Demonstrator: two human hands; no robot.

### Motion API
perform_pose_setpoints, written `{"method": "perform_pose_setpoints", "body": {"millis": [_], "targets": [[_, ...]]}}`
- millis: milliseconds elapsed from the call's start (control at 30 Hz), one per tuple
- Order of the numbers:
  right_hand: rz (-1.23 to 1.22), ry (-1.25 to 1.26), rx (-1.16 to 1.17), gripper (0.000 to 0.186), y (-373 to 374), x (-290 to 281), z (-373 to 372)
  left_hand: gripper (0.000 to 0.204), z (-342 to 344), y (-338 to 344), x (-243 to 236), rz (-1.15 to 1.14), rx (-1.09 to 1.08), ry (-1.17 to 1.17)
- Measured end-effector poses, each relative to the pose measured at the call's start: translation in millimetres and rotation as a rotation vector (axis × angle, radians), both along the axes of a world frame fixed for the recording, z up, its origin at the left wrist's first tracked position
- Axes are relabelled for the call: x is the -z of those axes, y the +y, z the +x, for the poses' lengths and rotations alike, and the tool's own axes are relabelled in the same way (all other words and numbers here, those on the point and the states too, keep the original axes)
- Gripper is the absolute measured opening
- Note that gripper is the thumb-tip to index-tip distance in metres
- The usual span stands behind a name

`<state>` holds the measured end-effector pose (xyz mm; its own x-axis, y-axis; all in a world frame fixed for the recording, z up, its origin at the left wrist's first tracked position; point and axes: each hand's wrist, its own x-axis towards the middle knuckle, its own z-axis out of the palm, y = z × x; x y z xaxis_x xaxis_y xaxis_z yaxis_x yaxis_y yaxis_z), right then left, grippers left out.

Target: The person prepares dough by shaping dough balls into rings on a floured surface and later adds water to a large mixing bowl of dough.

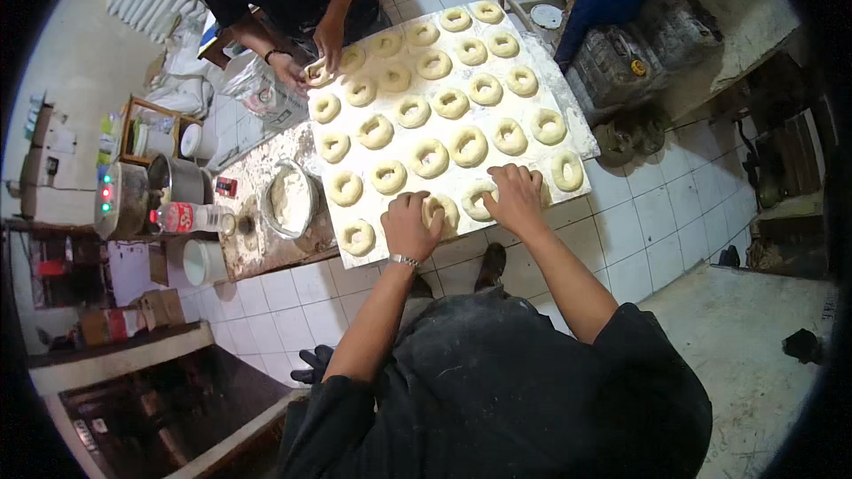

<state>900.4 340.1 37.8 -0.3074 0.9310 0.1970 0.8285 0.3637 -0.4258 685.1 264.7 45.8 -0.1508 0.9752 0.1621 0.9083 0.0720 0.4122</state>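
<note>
Pale dough rings in several rows cover a floured white board (550, 193). At its near edge, my left hand (411, 229) rests with bent fingers, the thumb apart and beside a dough ring (451, 211). My right hand (517, 200) reaches over the same row, fingers spread, its thumb against another dough ring (470, 208). What lies beneath both palms is hidden. Across the board at the far left, a co-worker's two hands (330, 46) handle a dough ring (316, 77) at the corner.
Left of the board, a worn table (253, 253) carries a metal bowl (312, 204) lined with a bag and a clear bottle (191, 217) with a red label. A pot (177, 179) and a white bucket (202, 263) stand beyond. Dirty jerrycans (612, 58) sit at the far right.
</note>
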Motion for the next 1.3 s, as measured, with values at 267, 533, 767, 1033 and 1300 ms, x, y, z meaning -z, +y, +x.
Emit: {"method": "perform_pose_setpoints", "body": {"millis": [267,533,767,1033,1300], "targets": [[-0.029,-0.018,-0.242,0.030,-30,-3,9,0.038,16,-31,7,-0.112,0.123,0.090],[0.058,0.161,-0.104,0.038,-49,-7,17,0.037,-21,-60,-7,0.148,0.006,-0.025],[0.053,0.043,0.323,0.039,-79,23,67,0.049,-149,-111,21,0.101,-0.447,-0.110],[0.049,0.078,0.388,0.037,-122,8,-25,0.056,-197,-80,36,-0.229,-0.406,-0.495],[-0.165,0.008,0.502,0.042,-203,12,-84,0.038,-273,-136,87,-0.254,-0.246,-0.998]]}}
